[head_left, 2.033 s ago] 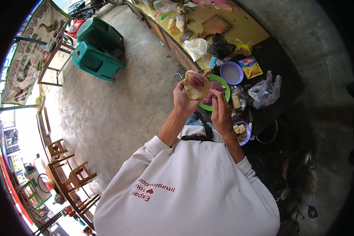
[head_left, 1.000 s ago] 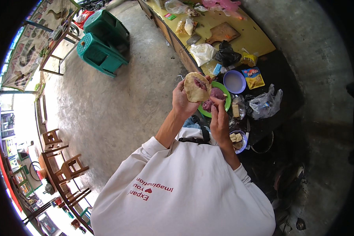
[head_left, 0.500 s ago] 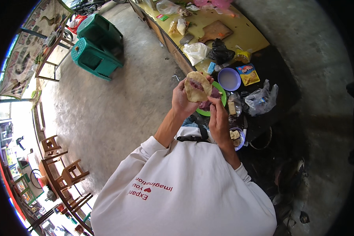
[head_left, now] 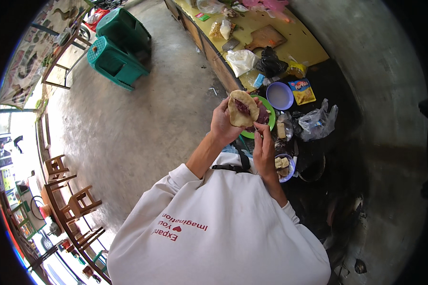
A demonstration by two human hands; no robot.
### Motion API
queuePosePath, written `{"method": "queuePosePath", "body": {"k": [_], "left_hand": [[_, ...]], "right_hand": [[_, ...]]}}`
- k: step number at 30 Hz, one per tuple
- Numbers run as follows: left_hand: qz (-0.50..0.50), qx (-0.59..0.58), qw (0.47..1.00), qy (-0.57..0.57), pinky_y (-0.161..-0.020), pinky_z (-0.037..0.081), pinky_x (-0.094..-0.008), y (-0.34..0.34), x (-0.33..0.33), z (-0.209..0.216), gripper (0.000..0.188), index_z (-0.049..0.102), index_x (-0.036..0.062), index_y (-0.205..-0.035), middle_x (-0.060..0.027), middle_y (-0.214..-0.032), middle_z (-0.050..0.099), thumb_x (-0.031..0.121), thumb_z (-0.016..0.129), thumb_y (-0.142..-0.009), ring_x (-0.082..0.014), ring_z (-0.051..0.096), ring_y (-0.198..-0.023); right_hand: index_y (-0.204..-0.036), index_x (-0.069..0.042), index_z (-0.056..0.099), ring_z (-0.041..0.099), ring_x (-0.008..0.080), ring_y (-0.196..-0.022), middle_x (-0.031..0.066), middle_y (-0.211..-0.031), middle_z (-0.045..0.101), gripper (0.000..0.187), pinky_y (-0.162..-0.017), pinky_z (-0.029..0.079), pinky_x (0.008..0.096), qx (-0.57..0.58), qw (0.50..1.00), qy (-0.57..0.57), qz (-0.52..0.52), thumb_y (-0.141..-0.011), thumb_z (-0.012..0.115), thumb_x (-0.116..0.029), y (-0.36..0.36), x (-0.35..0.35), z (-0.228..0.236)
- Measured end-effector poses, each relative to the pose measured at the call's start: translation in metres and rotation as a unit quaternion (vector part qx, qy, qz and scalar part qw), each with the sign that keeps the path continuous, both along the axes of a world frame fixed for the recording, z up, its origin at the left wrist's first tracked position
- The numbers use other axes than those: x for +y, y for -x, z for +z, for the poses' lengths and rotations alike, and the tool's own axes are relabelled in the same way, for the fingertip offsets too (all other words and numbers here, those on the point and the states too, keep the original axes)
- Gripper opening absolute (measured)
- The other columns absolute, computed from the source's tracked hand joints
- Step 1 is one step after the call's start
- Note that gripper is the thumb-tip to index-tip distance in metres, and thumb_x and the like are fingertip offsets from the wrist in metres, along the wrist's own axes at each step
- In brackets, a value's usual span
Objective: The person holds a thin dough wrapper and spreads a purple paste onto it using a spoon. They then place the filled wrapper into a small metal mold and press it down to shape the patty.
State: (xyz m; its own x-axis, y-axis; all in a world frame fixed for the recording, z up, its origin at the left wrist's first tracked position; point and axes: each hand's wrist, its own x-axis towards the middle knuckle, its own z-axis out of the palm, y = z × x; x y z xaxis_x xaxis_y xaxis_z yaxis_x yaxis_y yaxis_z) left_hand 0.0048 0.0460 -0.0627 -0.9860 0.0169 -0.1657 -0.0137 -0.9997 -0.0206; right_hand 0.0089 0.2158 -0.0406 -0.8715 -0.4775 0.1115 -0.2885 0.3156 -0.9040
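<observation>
My left hand [head_left: 219, 122] holds a flat oval of pale dough [head_left: 236, 117], its fingers behind it and its thumb along the left edge. A strip of dark purple filling [head_left: 242, 107] lies along the dough's middle. Close to the dough's lower right edge is my right hand [head_left: 264, 145], its thumb and index finger pinched together. Something thin seems to show at those fingertips, too small to name. Behind the hands sits a green plate [head_left: 272, 121] with purple mash [head_left: 264, 114] on it, partly hidden by the dough and the fingers.
Right of the plate stand a purple bowl [head_left: 292, 96] of cloudy liquid, a yellow-blue packet [head_left: 302, 91] and a clear plastic bag [head_left: 317, 121]. Nearer is a bowl [head_left: 292, 169] with pale blocks. A wooden board [head_left: 266, 37] lies on the yellow table; green stools [head_left: 115, 61] stand left.
My left hand has turned the dough a little, so more of the filling shows. The right fingers have drawn slightly down from the dough's edge. The whole view has shifted slightly.
</observation>
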Motion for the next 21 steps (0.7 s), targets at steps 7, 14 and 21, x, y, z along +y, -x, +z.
{"method": "queuePosePath", "body": {"k": [7, 14, 21], "left_hand": [[0.019, -0.03, 0.999, -0.013, -0.121, 0.034, -0.0534, -0.02, -0.01, 0.005, 0.066, 0.047, 0.0025, -0.143, -0.0234, -0.144, 0.053, 0.055, 0.027, -0.108, -0.0376, 0.047, -0.139], [0.037, -0.042, 0.998, -0.003, -0.119, 0.035, -0.0542, -0.021, -0.022, 0.0, 0.064, 0.049, 0.0044, -0.141, -0.0248, -0.14, 0.056, 0.056, 0.029, -0.108, -0.0408, 0.048, -0.137], [0.022, -0.068, 0.997, 0.001, -0.119, 0.036, -0.0536, -0.014, -0.034, 0.006, 0.067, 0.05, 0.0027, -0.139, -0.024, -0.137, 0.058, 0.057, 0.026, -0.108, -0.0399, 0.05, -0.136]], "right_hand": [[-0.117, -0.001, 0.053, 0.067, 0.0402, -0.083, 0.022, -0.093, 0.066, 0.015, -0.072, 0.049, 0.0456, -0.027, 0.999, -0.001, 0.027, -0.105, 0.047, -0.008, 0.008, -0.013, -0.007], [-0.114, -0.002, 0.052, 0.065, 0.0411, -0.085, 0.0219, -0.095, 0.065, 0.013, -0.076, 0.05, 0.0435, -0.033, 0.999, -0.022, 0.013, -0.107, 0.048, -0.012, -0.004, -0.031, -0.009], [-0.114, -0.002, 0.052, 0.067, 0.0449, -0.088, 0.0235, -0.095, 0.065, 0.012, -0.074, 0.05, 0.0469, 0.04, 0.999, -0.007, -0.023, -0.107, 0.047, -0.009, -0.013, -0.045, 0.008]]}}
